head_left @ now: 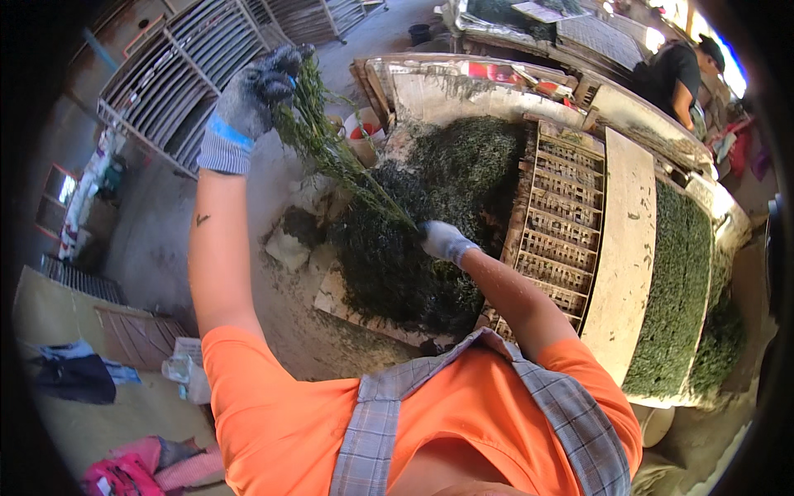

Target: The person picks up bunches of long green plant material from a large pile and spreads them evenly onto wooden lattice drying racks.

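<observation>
As a bundle of stringy green strands stretches above a dark green heap, the gloved left hand clenches its upper end and the gloved right hand closes around its lower end. Behind stand a pale bucket, red showing inside, and a black bucket, contents indistinct.

Slatted racks and heaped greenery suggest a workshop.

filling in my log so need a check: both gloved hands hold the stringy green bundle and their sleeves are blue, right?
The sleeves are not blue but orange, as the head view shows. The left hand and right hand, both gloved, do hold the stringy green bundle.
</observation>
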Tool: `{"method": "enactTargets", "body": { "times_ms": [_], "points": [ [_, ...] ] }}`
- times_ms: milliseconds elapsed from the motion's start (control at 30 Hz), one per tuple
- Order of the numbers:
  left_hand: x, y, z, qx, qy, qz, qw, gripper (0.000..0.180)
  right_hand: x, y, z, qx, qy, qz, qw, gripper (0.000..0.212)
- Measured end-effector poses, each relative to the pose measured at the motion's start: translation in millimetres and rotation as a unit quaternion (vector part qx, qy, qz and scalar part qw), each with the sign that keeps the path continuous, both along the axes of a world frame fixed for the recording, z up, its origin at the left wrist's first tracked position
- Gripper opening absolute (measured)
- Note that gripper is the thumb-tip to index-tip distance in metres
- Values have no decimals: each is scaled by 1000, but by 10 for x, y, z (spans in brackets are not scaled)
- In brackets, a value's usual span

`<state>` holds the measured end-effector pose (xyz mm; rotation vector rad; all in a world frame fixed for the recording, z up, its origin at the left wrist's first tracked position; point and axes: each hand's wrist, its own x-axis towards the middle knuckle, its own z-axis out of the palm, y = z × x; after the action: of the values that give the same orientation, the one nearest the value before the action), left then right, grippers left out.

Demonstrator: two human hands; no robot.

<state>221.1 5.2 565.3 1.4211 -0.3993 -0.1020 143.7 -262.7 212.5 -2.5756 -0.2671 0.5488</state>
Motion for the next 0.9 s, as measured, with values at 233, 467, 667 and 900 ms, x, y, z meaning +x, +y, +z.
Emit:
{"method": "enactTargets", "body": {
  "times_ms": [233, 467, 667, 900],
  "points": [
    [46, 114, -611, -131, 194, -303, 924, 31, 255, -187, 909, -153, -214, 171, 949, 24],
    [-214, -641, -1769, 5, 19, -210, 977, 35, 366, 43, 1892, 80, -258, 128, 954, 20],
    [172, -983, -1772, -179, 223, -107, 952, 36, -25, 107, 1697, 633, -156, -6, 758, 40],
    [773, -461, -1715, -273, 97, -319, 902, 39, -562, -196, 408, 142, -48, -88, 985, 36]
  ]
}}
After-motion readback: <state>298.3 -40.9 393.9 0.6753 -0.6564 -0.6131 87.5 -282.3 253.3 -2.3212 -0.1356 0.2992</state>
